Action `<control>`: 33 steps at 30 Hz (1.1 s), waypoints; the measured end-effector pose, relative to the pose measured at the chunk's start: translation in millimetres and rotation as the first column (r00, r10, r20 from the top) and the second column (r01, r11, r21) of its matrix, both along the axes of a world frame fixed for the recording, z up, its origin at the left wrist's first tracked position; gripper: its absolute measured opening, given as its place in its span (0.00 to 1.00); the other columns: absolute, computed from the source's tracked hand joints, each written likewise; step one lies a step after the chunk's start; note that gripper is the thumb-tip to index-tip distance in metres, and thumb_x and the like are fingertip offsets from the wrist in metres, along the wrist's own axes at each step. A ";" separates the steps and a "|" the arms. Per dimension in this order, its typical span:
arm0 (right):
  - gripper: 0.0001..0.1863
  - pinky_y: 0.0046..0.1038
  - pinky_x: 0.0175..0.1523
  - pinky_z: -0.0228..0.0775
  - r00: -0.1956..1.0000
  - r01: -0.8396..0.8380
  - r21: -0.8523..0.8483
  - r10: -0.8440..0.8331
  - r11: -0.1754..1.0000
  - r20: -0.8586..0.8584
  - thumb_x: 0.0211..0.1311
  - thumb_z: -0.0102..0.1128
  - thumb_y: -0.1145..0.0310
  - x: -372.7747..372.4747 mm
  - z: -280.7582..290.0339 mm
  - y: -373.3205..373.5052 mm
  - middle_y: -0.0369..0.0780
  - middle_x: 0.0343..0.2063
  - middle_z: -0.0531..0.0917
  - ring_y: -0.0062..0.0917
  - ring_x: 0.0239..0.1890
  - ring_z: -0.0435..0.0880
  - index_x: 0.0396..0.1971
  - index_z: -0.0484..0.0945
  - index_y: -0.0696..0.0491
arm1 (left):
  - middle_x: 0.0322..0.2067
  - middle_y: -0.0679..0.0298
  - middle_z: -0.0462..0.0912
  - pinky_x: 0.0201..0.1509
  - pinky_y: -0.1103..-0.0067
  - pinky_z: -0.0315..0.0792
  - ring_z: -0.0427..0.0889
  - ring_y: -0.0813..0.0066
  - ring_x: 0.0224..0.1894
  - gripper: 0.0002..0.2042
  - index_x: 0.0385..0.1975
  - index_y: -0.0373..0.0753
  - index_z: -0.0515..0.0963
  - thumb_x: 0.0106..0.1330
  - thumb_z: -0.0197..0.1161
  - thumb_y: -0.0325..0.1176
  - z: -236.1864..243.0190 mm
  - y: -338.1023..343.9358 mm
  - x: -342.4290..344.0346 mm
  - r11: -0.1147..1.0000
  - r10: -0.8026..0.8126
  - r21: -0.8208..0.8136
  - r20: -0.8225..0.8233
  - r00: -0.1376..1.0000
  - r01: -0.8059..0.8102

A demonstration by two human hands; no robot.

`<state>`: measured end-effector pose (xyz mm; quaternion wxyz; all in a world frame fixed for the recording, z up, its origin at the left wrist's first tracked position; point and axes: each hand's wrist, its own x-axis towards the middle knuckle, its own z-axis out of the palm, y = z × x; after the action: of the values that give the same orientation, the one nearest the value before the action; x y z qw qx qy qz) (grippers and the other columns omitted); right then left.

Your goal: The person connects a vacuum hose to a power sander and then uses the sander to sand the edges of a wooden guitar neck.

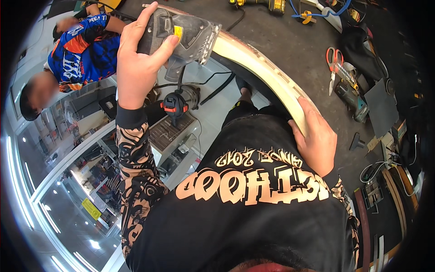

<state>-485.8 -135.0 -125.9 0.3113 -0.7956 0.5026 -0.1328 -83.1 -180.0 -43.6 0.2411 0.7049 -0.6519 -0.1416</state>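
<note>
My left hand [140,56] is wrapped round a grey and black power sander [192,36] with a yellow label, at the upper left. The sander lies against the far end of a long, curved, pale piece [253,56], which looks like wood. That piece runs down to the right along the workbench edge. Its near end is gripped by my right hand [317,136], thumb on the near side and fingers over the top. The sander's underside and the contact with the piece are hidden.
The dark workbench [281,36] carries red-handled scissors [334,61], a cordless tool [353,102] and a yellow-black power tool [267,5]. A red and black vacuum [179,103] with a hose stands on the floor. Another person [86,54] is at the upper left.
</note>
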 end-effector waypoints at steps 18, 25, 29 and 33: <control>0.33 0.42 0.51 0.86 0.987 0.046 0.041 -0.040 0.998 -0.155 0.60 0.80 0.70 -4.4 -1.8 -26.5 0.42 0.55 0.92 0.43 0.52 0.93 0.66 0.81 0.46 | 0.62 0.58 0.82 0.74 0.71 0.72 0.81 0.66 0.65 0.38 0.72 0.40 0.75 0.57 0.76 0.28 -20.3 -27.1 81.8 0.990 -0.077 0.117 -0.060 0.995 0.083; 0.25 0.44 0.48 0.83 0.921 0.206 0.010 -0.191 0.978 -0.341 0.60 0.81 0.63 18.2 3.1 -31.8 0.42 0.46 0.91 0.44 0.46 0.92 0.56 0.83 0.48 | 0.59 0.54 0.81 0.72 0.67 0.72 0.81 0.57 0.63 0.38 0.68 0.35 0.77 0.54 0.81 0.35 -33.7 -61.3 108.8 0.908 -0.418 0.021 0.051 0.907 0.418; 0.25 0.41 0.47 0.82 0.912 0.259 -0.112 -0.281 0.959 -0.299 0.60 0.83 0.55 32.3 -3.9 -30.0 0.40 0.44 0.91 0.41 0.43 0.91 0.53 0.86 0.47 | 0.58 0.50 0.81 0.70 0.64 0.74 0.82 0.50 0.62 0.38 0.65 0.35 0.78 0.49 0.79 0.34 -34.0 -89.8 115.2 0.786 -0.618 -0.004 -0.008 0.786 0.618; 0.21 0.38 0.43 0.82 0.900 0.284 -0.162 -0.321 0.945 -0.295 0.58 0.84 0.53 30.9 -6.8 -22.0 0.37 0.39 0.90 0.38 0.39 0.91 0.47 0.88 0.47 | 0.56 0.49 0.83 0.66 0.64 0.78 0.85 0.47 0.59 0.38 0.63 0.37 0.80 0.45 0.78 0.32 -46.5 -108.6 113.5 0.661 -0.750 -0.053 -0.078 0.657 0.748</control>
<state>-454.9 -157.0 -132.7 0.1556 -0.7353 0.6549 -0.0788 30.4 -288.6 -90.1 0.1972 0.3648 -0.8734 -0.2555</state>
